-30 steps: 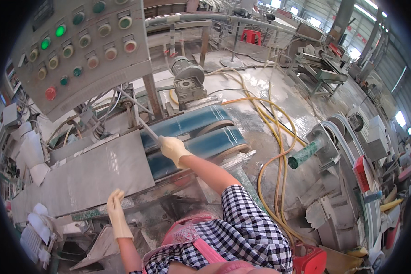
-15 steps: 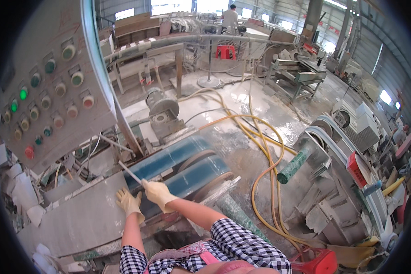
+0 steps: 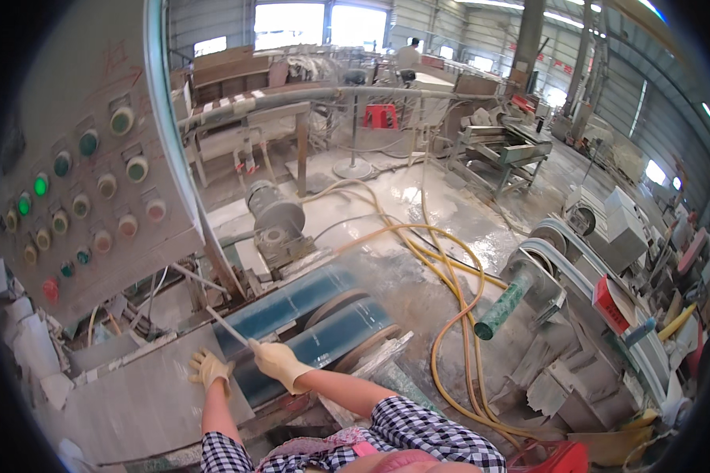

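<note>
A pale rubber glove covers my left hand (image 3: 211, 369), which lies flat with fingers spread on a wide grey slab (image 3: 134, 402). The slab's right edge meets two blue belts on rollers (image 3: 323, 347). Just right of that edge, my right hand (image 3: 280, 366), gloved too, is closed round the near end of a thin pale rod (image 3: 227, 324). The rod slants up and left over the belts, its far end near the slab's upper corner. Whether its tip touches anything I cannot tell.
A control panel (image 3: 95, 181) with coloured buttons rises at the left. Behind the belts sits a dusty motor (image 3: 276, 213). Yellow hoses (image 3: 457, 315) snake across the wet floor, beside a green-handled roller (image 3: 503, 306). A person (image 3: 408, 59) is far off, near a red stool (image 3: 381, 117).
The view has tilted up slightly, so the scene sits lower. My right hand and the rod have shifted a little to the right and nearer; my left hand stays flat on the slab.
</note>
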The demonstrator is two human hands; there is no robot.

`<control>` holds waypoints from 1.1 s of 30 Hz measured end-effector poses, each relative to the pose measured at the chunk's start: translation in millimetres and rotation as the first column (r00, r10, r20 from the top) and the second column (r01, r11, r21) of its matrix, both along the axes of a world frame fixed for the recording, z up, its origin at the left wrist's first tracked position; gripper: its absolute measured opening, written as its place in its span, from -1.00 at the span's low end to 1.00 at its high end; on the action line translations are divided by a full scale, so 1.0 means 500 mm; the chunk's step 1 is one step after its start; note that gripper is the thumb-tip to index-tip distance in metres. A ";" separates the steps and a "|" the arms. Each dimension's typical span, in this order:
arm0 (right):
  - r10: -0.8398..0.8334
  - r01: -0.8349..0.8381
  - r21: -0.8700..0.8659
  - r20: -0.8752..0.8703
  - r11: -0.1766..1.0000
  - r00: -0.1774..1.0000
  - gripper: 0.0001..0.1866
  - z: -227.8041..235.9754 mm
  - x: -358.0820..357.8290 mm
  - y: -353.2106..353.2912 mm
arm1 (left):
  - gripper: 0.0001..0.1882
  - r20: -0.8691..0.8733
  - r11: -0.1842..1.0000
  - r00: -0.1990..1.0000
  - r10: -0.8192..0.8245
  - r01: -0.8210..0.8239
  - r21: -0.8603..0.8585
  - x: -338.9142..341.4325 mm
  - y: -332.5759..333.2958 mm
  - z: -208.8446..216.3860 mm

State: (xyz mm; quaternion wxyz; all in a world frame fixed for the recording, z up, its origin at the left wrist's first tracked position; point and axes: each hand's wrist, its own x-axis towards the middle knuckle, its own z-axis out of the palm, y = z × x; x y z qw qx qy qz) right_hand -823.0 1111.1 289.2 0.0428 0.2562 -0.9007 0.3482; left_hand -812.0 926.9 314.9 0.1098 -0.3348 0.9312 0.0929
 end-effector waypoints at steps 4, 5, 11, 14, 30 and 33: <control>-0.015 0.016 0.047 -0.014 0.999 1.000 -0.60 -0.001 0.000 -0.002 | 0.17 0.021 1.000 1.000 0.000 0.000 -0.004 -0.016 -0.002 0.008; -0.021 0.021 0.017 0.005 1.000 1.000 -0.73 0.001 0.001 0.000 | 0.16 0.046 1.000 0.999 0.008 -0.008 -0.010 -0.018 -0.001 0.011; 0.014 -0.015 0.013 0.051 1.000 0.999 -0.66 0.018 -0.005 0.014 | -0.24 -0.158 0.988 0.987 -0.002 0.027 0.155 0.008 -0.055 0.021; 0.062 -0.056 -0.103 0.056 0.993 0.996 -0.81 0.027 -0.009 -0.005 | -0.50 -0.327 0.989 0.945 -0.030 0.075 0.128 0.020 -0.134 -0.010; 0.122 -0.137 0.053 0.221 0.989 0.967 -0.74 0.075 0.024 -0.112 | -0.56 -0.581 0.644 0.782 0.225 0.328 0.691 0.061 -0.146 -0.062; 0.066 -0.104 0.139 0.255 0.985 0.965 -0.73 0.087 0.035 -0.130 | -0.15 -0.337 0.989 0.932 -0.138 0.111 -0.098 0.074 -0.166 -0.073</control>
